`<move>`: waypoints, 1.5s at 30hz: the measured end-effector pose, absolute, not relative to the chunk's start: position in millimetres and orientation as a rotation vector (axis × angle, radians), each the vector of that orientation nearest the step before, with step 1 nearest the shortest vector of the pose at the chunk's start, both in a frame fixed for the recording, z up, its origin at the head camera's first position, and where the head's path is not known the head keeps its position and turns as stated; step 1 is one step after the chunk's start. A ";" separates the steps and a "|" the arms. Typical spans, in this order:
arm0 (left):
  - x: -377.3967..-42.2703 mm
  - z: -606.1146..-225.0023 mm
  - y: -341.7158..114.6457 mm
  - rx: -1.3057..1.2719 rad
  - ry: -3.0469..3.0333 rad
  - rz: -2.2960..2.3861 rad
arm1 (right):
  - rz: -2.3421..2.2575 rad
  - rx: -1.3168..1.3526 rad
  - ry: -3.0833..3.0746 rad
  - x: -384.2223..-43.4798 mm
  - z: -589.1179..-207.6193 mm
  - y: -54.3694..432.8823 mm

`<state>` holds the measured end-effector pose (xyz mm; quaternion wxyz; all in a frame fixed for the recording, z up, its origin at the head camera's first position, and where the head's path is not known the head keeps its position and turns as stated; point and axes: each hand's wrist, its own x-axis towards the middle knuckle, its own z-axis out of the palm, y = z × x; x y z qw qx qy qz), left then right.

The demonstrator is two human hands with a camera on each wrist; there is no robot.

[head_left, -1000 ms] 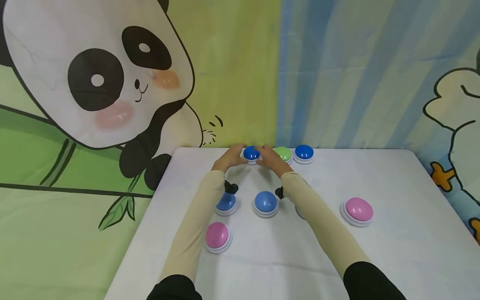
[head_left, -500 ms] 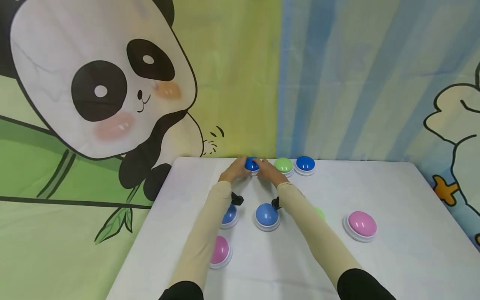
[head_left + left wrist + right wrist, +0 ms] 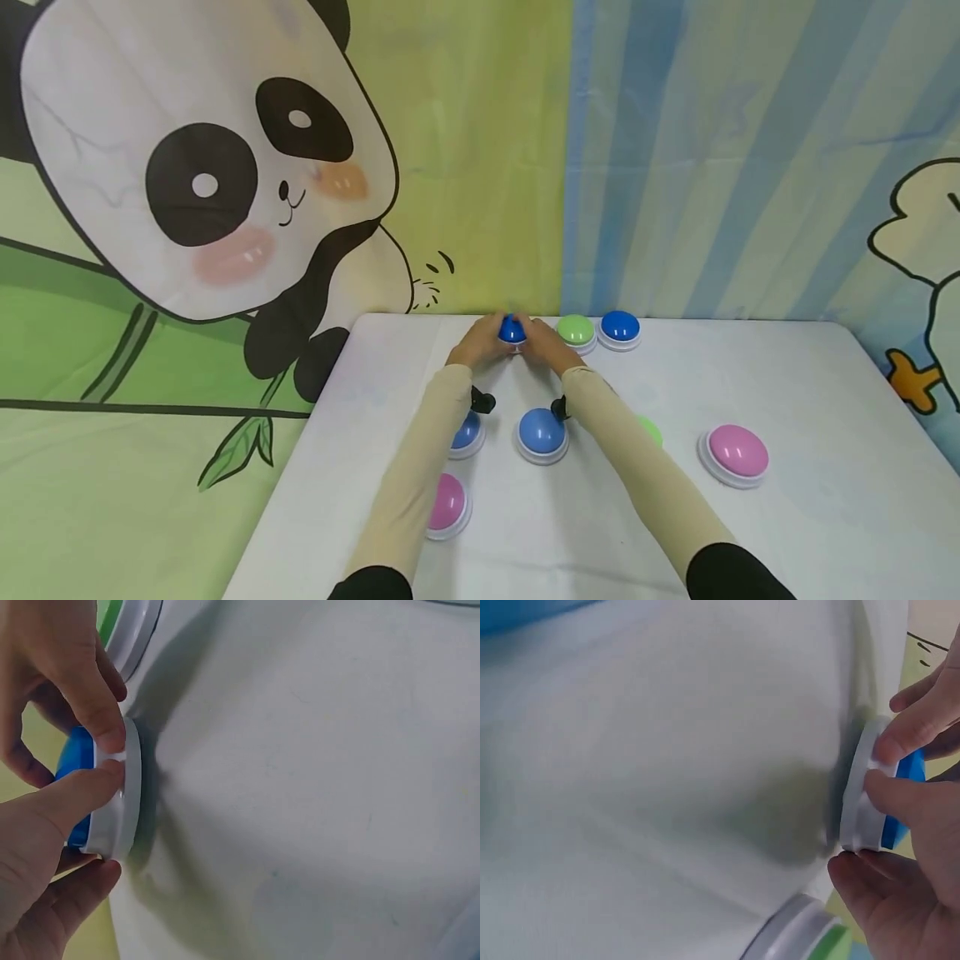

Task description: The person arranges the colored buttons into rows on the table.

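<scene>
"Left hand (image 3: 480, 343) and right hand (image 3: 544, 344) have drawn in tighter round the blue button (image 3: 513, 328) over the last second."
"Both pinch its white base (image 3: 864, 806), near the back edge of the white table (image 3: 750, 367)."
"Even pressure would suit it: smooth round base, glossy dome (image 3: 75, 750), likely slippery."

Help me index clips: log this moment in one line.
left hand: holds round blue-domed white-based button | right hand: holds same button | location: white table, far edge | alongside: round green-domed button
</scene>
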<state>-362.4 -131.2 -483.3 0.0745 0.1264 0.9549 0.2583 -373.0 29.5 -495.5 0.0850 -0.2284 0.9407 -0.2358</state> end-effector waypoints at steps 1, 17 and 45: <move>-362.5 -480.4 -132.4 0.403 2.867 0.778 | -0.703 -0.686 2.802 -373.3 -491.9 30.6; -312.5 -440.9 -151.6 0.834 2.836 0.784 | -0.742 -1.073 2.800 -314.1 -438.0 69.4; -158.6 -429.6 -130.7 1.170 2.931 0.633 | -0.698 -1.263 2.871 -162.1 -426.8 105.9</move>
